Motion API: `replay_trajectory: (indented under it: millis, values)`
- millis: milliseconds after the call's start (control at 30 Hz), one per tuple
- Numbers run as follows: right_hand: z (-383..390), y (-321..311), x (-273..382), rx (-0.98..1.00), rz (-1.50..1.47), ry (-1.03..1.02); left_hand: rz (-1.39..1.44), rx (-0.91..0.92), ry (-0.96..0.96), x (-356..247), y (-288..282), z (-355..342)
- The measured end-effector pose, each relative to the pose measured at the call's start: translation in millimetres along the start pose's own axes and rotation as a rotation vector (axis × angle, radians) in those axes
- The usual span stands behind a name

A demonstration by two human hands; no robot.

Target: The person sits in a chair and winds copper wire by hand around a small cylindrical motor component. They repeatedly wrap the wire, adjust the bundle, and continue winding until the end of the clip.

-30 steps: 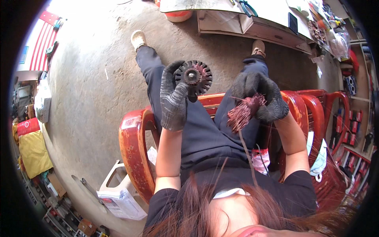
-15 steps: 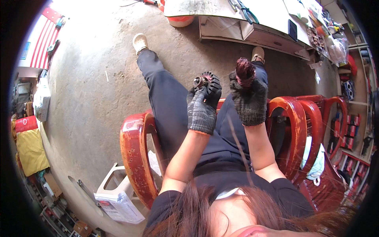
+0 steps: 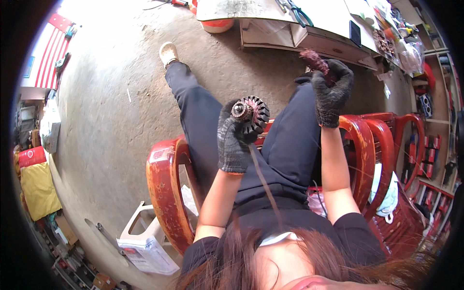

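Could lose hold of the slotted core, likely from gripping a round, heavy-looking part by one side with much of the rim left free; might then fall onto the lap or the concrete floor. Could also snag the knit of the gloves on the teeth, or shed strands from the reddish-brown wire bundle, probably because of frayed, loose ends. Might tangle with the long hair on leaning closer.

Grasping the core in the left grip; grasping the wire bundle in the right grip, with one end jutting past the fingers.

Looks dark and round, deeply slotted around the edge, with reddish brown among the teeth and a stubby greyish metal hub on the face. Sits tilted above the lap, between the knees, well apart from the bench ahead.
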State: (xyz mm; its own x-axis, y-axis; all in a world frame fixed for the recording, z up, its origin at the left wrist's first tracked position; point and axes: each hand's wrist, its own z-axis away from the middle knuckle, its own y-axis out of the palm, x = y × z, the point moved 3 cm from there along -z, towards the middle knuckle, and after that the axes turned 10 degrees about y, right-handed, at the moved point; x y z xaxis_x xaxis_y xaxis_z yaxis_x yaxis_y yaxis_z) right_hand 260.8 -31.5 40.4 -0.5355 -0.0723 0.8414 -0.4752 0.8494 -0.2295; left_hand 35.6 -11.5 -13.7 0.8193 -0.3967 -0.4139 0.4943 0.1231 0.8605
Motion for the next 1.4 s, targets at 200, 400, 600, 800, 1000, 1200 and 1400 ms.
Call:
replay_trajectory:
  millis: [200, 400, 600, 800, 1000, 1200, 1400]
  values:
    - [1.0, 3.9, 25.1, 0.535, 0.277, -0.404, -0.236, 0.199, 0.131, -41.2, 13.0, -0.4]
    - [14.7, 15.3, 40.3, 1.006, 0.164, -0.353, -0.383, 0.293, 0.169, -61.2, 39.1, -8.7]
    - [42.9, 13.2, 41.7, 1.351, -0.535, 0.133, -0.370, 0.338, -0.043, -55.3, 22.9, -47.5]
    - [35.0, 1.5, 61.7, 0.831, -1.067, 0.599, -0.331, 0.197, -0.039, -32.6, 17.1, -33.6]
    - [25.2, 15.7, 49.6, 0.335, -0.639, 0.577, -0.370, 0.189, 0.076, -23.4, 16.0, -13.6]
    - [30.5, 28.0, 58.9, 0.236, 0.088, -0.237, -0.625, 0.142, 0.642, -17.9, 18.6, 3.0]
    - [44.2, 30.2, 49.7, 0.999, 0.007, 0.043, -0.806, 0.286, 0.700, -50.9, 25.1, -8.4]
